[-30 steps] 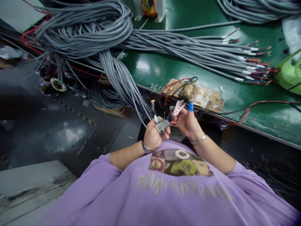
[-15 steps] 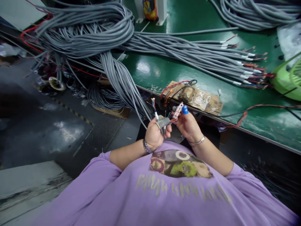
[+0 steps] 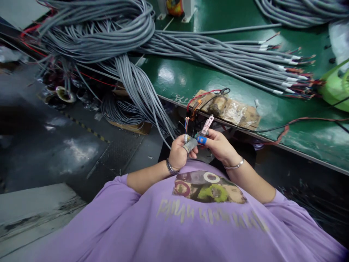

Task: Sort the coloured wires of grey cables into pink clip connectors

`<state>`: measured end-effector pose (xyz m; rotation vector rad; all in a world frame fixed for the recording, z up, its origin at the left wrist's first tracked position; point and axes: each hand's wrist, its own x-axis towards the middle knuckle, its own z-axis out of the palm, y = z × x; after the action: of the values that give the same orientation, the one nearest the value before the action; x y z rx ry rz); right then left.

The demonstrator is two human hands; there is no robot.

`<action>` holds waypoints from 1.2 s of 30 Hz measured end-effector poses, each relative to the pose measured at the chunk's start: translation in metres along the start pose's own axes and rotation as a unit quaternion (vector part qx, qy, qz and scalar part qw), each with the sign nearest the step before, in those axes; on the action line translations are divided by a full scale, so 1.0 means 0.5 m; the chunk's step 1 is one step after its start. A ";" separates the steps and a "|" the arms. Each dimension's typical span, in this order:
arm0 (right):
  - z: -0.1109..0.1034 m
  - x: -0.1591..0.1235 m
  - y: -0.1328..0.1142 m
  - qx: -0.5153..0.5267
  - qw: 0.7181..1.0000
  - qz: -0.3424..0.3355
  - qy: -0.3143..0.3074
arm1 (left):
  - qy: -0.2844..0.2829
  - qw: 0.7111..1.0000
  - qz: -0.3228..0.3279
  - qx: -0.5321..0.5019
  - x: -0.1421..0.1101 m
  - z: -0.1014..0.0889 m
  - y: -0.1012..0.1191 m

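My left hand (image 3: 177,154) is closed around the end of a grey cable, its thumb covered in grey wrapping. From a white band above that fist stands a bunch of thin coloured wires (image 3: 187,125). My right hand (image 3: 222,148), with a blue cover (image 3: 201,140) on the thumb, pinches a small flat pale pink tool (image 3: 207,124) with a hole at its upper end. The right thumb meets the left thumb's wrapping, and the tool's lower end is hidden between the fingers. Other wire ends near the fingertips are too small to make out.
Grey cable bundles (image 3: 109,40) lie over the green bench (image 3: 169,74), with stripped ends beside a light-green basket (image 3: 334,91). A stained wooden block (image 3: 245,115) with red and black leads sits at the bench edge. Coiled cable (image 3: 122,112) rests low on the left.
My right thumb has come down and left, onto the left thumb's wrapping. The pale tool has tilted and shifted slightly down. The coloured wire bunch now stands more upright, further right.
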<state>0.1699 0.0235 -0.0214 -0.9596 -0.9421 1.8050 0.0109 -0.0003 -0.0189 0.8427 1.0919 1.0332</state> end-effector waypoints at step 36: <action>0.023 0.053 -0.006 0.152 0.981 -0.029 0.116 | -0.032 0.997 -0.048 -0.049 0.006 0.034 0.026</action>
<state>0.1519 0.0464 -0.0201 -0.9132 -0.5258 1.6836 0.0247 0.0061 -0.0034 0.7340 1.0095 0.9655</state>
